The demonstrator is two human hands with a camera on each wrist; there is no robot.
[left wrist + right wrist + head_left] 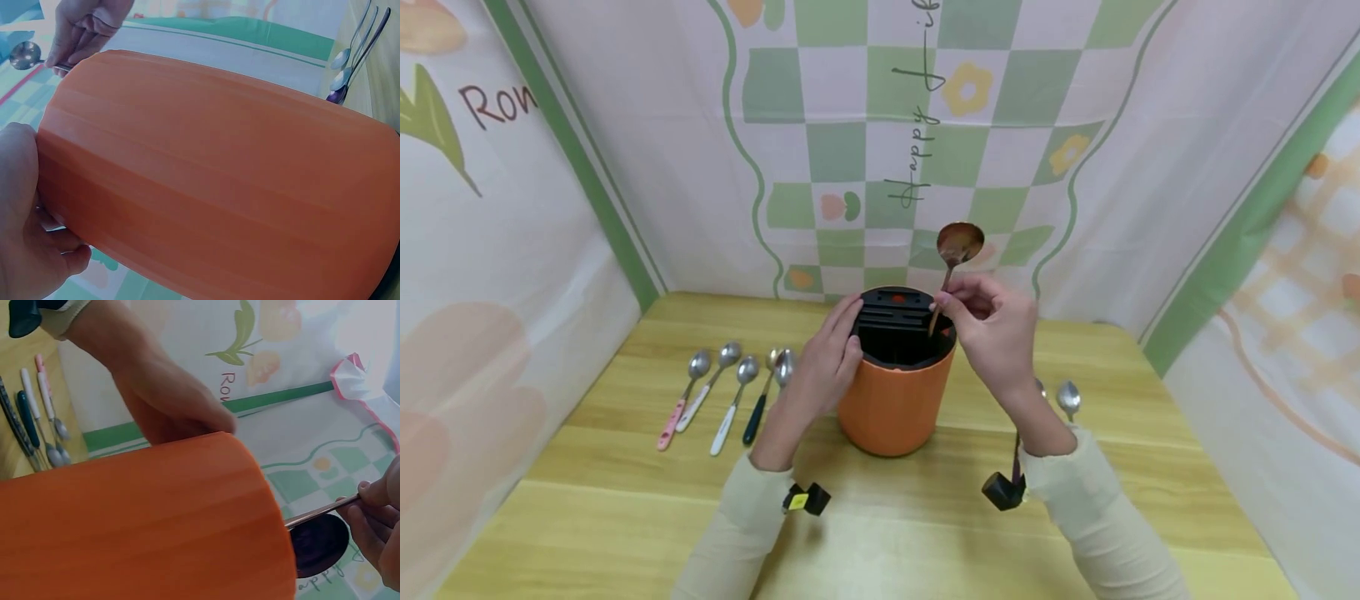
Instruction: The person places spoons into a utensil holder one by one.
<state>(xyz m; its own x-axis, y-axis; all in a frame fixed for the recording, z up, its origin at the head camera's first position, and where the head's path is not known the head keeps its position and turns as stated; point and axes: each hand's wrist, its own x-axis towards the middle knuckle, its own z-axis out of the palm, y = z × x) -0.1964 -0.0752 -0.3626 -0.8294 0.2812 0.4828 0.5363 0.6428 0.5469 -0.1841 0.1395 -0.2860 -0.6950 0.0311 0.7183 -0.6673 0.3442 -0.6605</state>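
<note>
An orange utensil holder [895,408] with a black slotted insert [891,317] stands upright on the wooden table. My right hand [1000,333] pinches the thin handle of a copper-coloured spoon [961,242] above the right side of its mouth. The spoon's round bowl points up, and the handle's lower end overlaps the black opening. On the left rim of the holder rests my left hand [823,367], fingers laid straight along it and thumb on the near side. The left wrist view shows that hand's fingers [75,259] against the orange wall.
Several spoons lie left of the holder, including a pink-handled one [672,423], a white-handled one [724,429] and a dark-handled one [755,419]. More spoons, such as a silver one [1069,398], lie partly hidden by my right forearm. A printed cloth [835,150] hangs behind the table [887,525].
</note>
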